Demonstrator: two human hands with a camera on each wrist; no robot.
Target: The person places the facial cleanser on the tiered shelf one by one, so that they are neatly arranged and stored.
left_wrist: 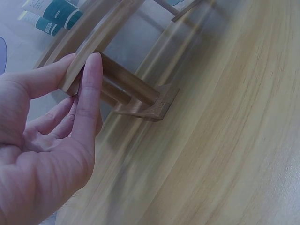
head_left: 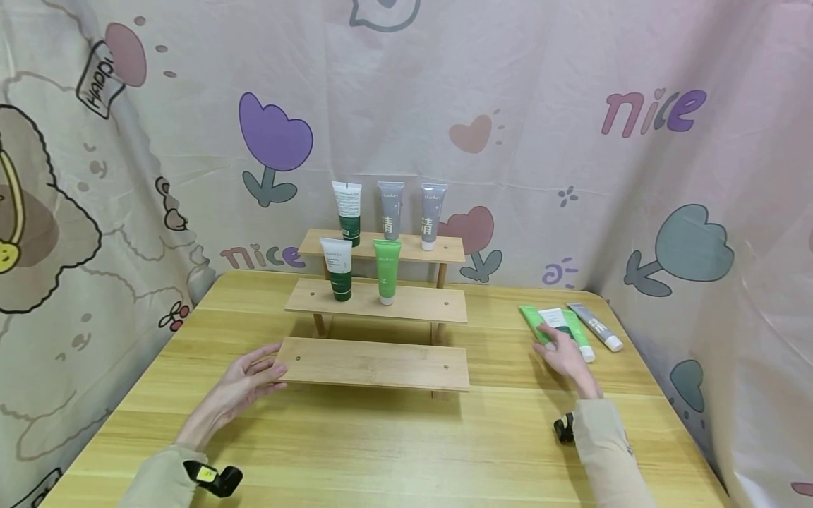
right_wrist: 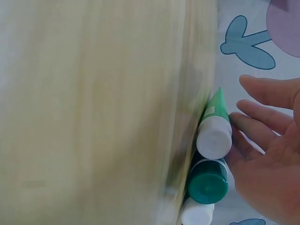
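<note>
My left hand pinches the left end of the lowest shelf of a three-tier wooden display stand. In the left wrist view, the thumb and fingers lie on both faces of the shelf end. At the table's right side, my right hand is over a group of squeeze tubes lying down, its fingers extended. These are a white and dark green tube, a light green tube and another light green tube beside it. The right wrist view shows a white-capped green tube near the fingertips.
On the top shelf stand a white-green tube, a grey tube and a second grey tube. The middle shelf holds a white-green tube and a green tube. Another grey tube lies far right. A printed curtain surrounds the table.
</note>
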